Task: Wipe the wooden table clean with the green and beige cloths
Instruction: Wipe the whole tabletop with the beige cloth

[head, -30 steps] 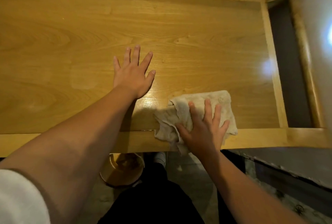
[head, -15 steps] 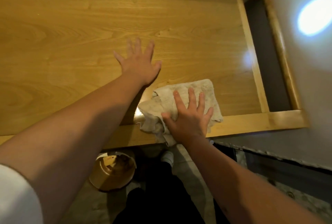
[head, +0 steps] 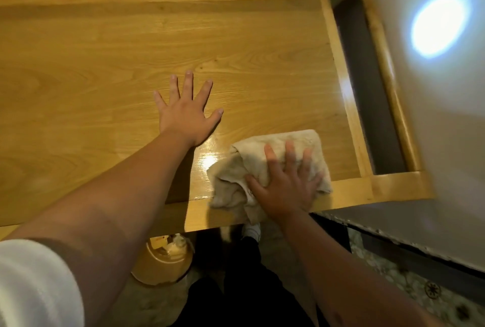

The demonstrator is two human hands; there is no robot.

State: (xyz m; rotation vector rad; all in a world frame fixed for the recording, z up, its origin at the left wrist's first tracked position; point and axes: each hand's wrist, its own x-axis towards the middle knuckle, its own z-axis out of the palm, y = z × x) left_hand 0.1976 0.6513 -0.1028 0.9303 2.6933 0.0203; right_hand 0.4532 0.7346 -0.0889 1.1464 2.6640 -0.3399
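The beige cloth (head: 265, 169) lay crumpled at the near edge of the wooden table (head: 105, 64), one corner hanging over the rim. The right hand (head: 286, 187) pressed flat on it with fingers spread and straight. The left hand (head: 187, 114) rested palm down on bare wood just beside, fingers splayed, holding nothing. Below the table stood a tan bucket (head: 162, 261), its contents unclear

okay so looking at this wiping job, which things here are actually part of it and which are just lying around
Part of the job:
- wooden table
- beige cloth, pressed flat under the right hand
- left hand, flat on the tabletop

Just lying about:
- tan bucket on the floor under the table edge

No green cloth is in view.
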